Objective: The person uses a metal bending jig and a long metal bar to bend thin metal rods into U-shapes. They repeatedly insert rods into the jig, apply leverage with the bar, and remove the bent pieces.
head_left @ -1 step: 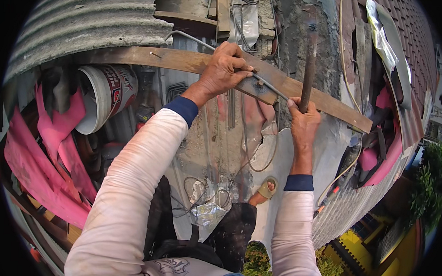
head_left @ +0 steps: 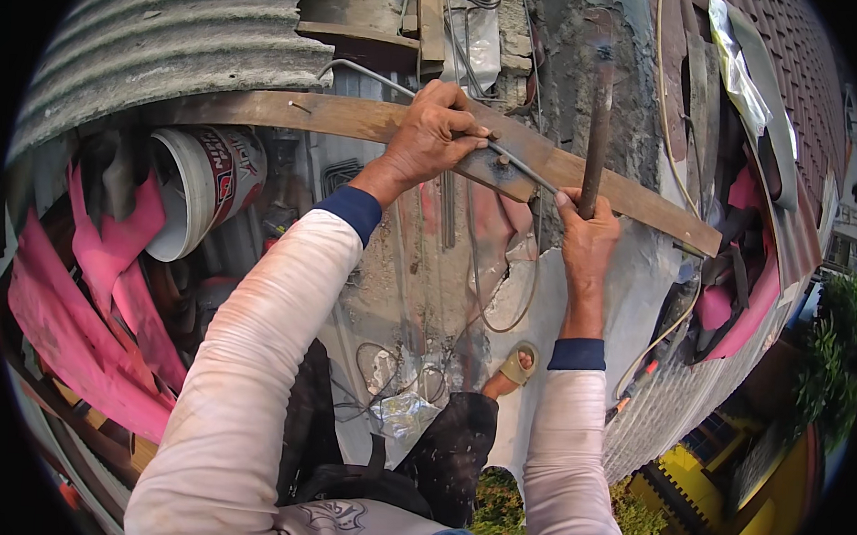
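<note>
A thin grey metal rod point(head_left: 524, 166) with a bent far-left end lies slantwise over two crossing wooden planks. My left hand point(head_left: 432, 134) is closed round its middle, fingertips pinching it above the overlap. At the rod's lower right end, the thumb of my right hand point(head_left: 588, 238) touches or nearly touches the tip. That same hand grips a brown round bar point(head_left: 598, 122), which points away from me; its lower end is hidden in my fist. One plank point(head_left: 263, 110) runs left with a nail sticking up; the other plank point(head_left: 660, 213) runs right. Short studs point(head_left: 503, 161) stand at the joint.
Corrugated roofing point(head_left: 171, 41) covers the far left. A white bucket point(head_left: 198, 186) lies tipped beside pink sheeting point(head_left: 103, 272). Loose cable point(head_left: 533, 291) loops between the planks and my sandalled foot point(head_left: 515, 367). On the right, the roof edge drops toward greenery point(head_left: 831, 352).
</note>
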`<control>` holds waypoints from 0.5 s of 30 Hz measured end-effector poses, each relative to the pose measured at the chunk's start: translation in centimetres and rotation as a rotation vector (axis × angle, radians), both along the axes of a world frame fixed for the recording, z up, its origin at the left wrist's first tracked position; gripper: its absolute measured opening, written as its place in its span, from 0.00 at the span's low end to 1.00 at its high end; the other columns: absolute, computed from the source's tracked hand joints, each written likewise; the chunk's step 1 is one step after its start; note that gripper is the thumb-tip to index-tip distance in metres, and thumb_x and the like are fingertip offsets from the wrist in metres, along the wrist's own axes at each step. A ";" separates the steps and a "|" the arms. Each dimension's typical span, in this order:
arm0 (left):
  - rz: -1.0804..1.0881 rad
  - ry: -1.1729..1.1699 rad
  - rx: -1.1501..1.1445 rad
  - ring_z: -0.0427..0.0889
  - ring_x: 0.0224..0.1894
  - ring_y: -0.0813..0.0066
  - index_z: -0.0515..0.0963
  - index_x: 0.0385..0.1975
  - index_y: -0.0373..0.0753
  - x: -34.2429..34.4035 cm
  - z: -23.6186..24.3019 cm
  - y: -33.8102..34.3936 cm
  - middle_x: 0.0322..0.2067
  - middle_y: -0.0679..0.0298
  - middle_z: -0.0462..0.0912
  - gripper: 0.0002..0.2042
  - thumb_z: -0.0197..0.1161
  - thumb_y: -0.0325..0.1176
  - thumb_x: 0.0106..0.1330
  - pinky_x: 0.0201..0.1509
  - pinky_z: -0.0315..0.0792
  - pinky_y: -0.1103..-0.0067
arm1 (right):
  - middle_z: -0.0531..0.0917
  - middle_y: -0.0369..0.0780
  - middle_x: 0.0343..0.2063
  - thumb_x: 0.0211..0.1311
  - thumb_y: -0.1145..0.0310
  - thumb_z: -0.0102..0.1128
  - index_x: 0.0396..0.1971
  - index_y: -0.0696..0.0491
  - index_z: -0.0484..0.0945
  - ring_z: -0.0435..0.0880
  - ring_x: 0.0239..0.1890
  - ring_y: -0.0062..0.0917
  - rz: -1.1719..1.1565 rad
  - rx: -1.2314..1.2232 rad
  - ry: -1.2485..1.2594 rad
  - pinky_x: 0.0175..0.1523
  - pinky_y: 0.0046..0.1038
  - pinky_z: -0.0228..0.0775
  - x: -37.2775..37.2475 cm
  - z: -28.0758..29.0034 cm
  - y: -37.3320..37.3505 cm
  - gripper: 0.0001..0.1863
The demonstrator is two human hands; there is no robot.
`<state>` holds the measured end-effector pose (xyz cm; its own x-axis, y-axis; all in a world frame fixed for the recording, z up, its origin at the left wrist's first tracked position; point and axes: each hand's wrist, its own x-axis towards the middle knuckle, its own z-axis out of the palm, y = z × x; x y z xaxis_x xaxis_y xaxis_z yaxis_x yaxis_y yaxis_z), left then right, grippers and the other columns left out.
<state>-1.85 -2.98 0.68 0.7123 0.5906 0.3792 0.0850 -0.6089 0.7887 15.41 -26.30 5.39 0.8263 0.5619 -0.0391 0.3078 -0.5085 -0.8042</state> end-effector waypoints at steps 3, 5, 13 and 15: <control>-0.025 0.028 0.024 0.77 0.46 0.66 0.94 0.35 0.42 0.1 0.2 0.6 0.36 0.67 0.78 0.07 0.84 0.32 0.58 0.53 0.75 0.70 | 0.88 0.33 0.33 0.67 0.71 0.80 0.41 0.57 0.91 0.82 0.37 0.17 -0.002 0.010 -0.037 0.44 0.26 0.74 -0.1 -0.6 -0.4 0.08; -0.082 0.033 -0.037 0.77 0.47 0.66 0.94 0.34 0.42 0.4 0.2 0.8 0.37 0.67 0.78 0.08 0.85 0.32 0.57 0.55 0.73 0.69 | 0.88 0.35 0.35 0.66 0.72 0.79 0.41 0.58 0.91 0.83 0.37 0.20 -0.025 -0.006 -0.032 0.45 0.27 0.75 0.0 -0.8 -0.5 0.08; 0.106 0.119 -0.024 0.79 0.48 0.60 0.87 0.31 0.40 1.6 0.1 0.4 0.37 0.63 0.83 0.09 0.71 0.38 0.69 0.59 0.69 0.61 | 0.88 0.34 0.33 0.67 0.71 0.79 0.42 0.59 0.90 0.82 0.37 0.19 -0.025 -0.018 -0.027 0.45 0.27 0.74 0.0 -0.8 -0.1 0.09; 0.261 0.114 -0.091 0.81 0.49 0.58 0.85 0.29 0.40 3.1 0.0 -0.2 0.36 0.61 0.84 0.11 0.67 0.39 0.70 0.58 0.69 0.58 | 0.88 0.34 0.32 0.68 0.71 0.79 0.42 0.59 0.90 0.82 0.36 0.18 -0.012 -0.011 -0.011 0.44 0.26 0.74 0.0 -0.7 -0.1 0.09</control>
<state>1.27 -3.22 0.69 0.5670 0.7872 0.2425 0.3199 -0.4818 0.8158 15.37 -26.43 4.65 0.8334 0.5515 -0.0360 0.3106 -0.5213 -0.7949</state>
